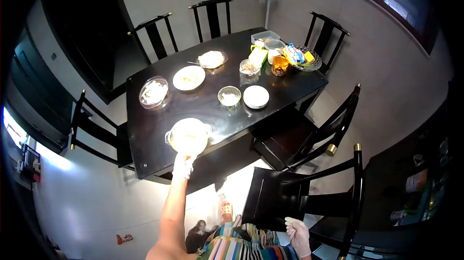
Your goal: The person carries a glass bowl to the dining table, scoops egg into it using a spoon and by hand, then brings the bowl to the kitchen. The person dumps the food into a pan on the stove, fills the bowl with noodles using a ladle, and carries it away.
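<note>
Sitting leftmost on the dark, glossy table: clear oval glass dish with pale pieces in it. Next right, white round plate holding food, set back from the near edge.

Main item is nearer: pale round dish with clear side lugs, near the table's front edge, yellowish contents blown out by glare. Left hand, whitish covering at the wrist, is at its near rim. Overexposed there, so can't tell if the fingers have closed on it or only touch.

Handling guess: looks like rigid glass or ceramic, so stiff, breakable, on the heavy side once loaded. Smooth walls plus a gloved-looking hand = slip risk; contents may slosh if tilted. One-handed rim hold would tip it. Better hold: both lugs, one per hand, kept level.

Right of it, small clear glass bowl with white contents, then stacked white round plates just beside.

Far right, right hand, pale glove, hangs by the black wooden chair: fingers loosely bent, not clenched, nothing seen in it
</note>
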Tool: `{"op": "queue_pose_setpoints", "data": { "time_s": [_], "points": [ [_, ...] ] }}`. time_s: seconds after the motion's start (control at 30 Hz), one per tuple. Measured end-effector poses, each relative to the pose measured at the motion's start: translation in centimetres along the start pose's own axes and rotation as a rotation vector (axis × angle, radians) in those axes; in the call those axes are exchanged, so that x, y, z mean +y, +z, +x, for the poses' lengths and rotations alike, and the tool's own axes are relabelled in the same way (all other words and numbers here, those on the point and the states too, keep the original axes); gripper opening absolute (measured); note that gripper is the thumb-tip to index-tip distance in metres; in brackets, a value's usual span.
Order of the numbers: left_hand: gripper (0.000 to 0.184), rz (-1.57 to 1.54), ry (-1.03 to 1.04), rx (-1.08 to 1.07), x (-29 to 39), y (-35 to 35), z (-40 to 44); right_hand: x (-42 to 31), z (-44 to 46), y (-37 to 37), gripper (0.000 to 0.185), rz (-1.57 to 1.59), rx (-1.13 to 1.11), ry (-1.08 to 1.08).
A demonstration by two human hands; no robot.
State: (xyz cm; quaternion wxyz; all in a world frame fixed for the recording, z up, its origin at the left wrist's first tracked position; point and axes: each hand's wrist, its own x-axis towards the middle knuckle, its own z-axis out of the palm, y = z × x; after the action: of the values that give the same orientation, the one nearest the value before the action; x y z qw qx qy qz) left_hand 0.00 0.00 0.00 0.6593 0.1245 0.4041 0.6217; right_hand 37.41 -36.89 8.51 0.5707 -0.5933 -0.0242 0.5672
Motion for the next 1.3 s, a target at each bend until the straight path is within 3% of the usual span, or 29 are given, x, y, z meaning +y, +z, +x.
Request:
{"op": "queue_pose_setpoints", "data": {
  "time_s": [0.07,0.1,0.13,0.27,0.3,0.33,0.43,0.47,0.57,0.67,0.77,0.8,0.83,0.9,1.0,1.1,1.13,1.17,1.23,1.27,1.3],
  "points": [
    [0.023,0.414,0.209,-0.113,0.9,0.4,2.2,-0.7,-3.1,-0.6,0.03,-0.044,0.02,-0.017],
    [0.02,0.59,0.32,-0.151,2.7,0.2,5.5,1.3,1.0,6.7,0.029,-0.016,0.046,0.023],
    [0.02,0.693,0.396,-0.187,3.1,0.5,6.7,1.0,0.8,8.3,0.029,-0.007,0.067,0.032],
    [0.017,0.774,0.489,-0.199,2.1,2.0,11.4,0.6,0.8,10.6,0.027,-0.049,0.179,-0.047],
    [0.017,1.15,0.712,-0.249,2.1,0.4,13.1,1.4,1.6,9.8,0.027,-0.045,0.115,-0.047],
    [0.017,1.154,0.526,-0.259,2.6,0.1,13.9,2.3,2.0,9.4,0.027,-0.049,0.147,-0.017],
    [0.017,0.897,0.392,-0.21,3.2,0.8,15.4,3.6,2.4,10.1,0.028,-0.014,0.155,-0.017],
    [0.015,0.506,0.217,-0.128,3.1,1.4,16.0,3.7,2.6,10.4,0.028,0.007,0.145,-0.037],
    [0.018,0.821,0.413,-0.228,2.7,-0.3,18.4,4.4,2.8,10.1,0.028,0.038,0.128,-0.005],
    [0.022,-0.113,-0.252,0.094,3.5,0.6,19.5,3.8,1.8,11.5,0.02,0.142,0.153,-0.002],
    [0.023,0.391,0.147,-0.183,3.6,3.0,14.0,4.8,1.2,10.2,0.02,0.146,0.138,-0.004],
    [0.025,0.42,0.064,-0.037,4.1,5.4,10.5,4.8,0.8,9.8,0.021,0.122,0.116,0.0],
    [0.024,0.39,0.081,-0.039,2.6,3.1,12.0,5.1,0.6,9.3,0.023,0.131,0.131,0.013],
    [0.026,-0.139,-0.168,-0.015,0.3,0.9,10.2,6.2,0.1,7.6,0.026,0.146,0.159,0.04],
    [0.038,-0.162,-0.398,-0.118,-1.8,0.9,1.3,7.7,-1.1,4.3,0.02,0.253,0.089,0.091],
    [0.041,-0.099,-0.663,-0.192,-4.6,-2.2,-6.2,11.4,-1.6,0.0,0.023,0.276,-0.046,-0.08],
    [0.04,-0.196,-0.716,-0.218,-5.6,-3.5,-8.3,10.8,-2.5,-0.2,0.022,0.13,-0.004,-0.075],
    [0.038,-0.142,-0.715,-0.12,-6.4,-4.9,-10.1,10.3,-3.6,-0.3,0.021,-0.017,0.037,-0.063],
    [0.034,-0.035,-0.663,0.017,-6.8,-7.8,-13.9,9.1,-4.8,0.6,0.021,0.098,0.162,0.055],
    [0.033,0.041,-0.67,-0.043,-6.6,-9.7,-15.2,10.1,-4.5,-1.0,0.023,-0.191,0.049,-0.099],
    [0.033,0.117,-0.572,0.031,-5.4,-9.5,-17.6,11.2,-4.2,-2.6,0.025,-0.462,-0.019,-0.282]
  ]
}}
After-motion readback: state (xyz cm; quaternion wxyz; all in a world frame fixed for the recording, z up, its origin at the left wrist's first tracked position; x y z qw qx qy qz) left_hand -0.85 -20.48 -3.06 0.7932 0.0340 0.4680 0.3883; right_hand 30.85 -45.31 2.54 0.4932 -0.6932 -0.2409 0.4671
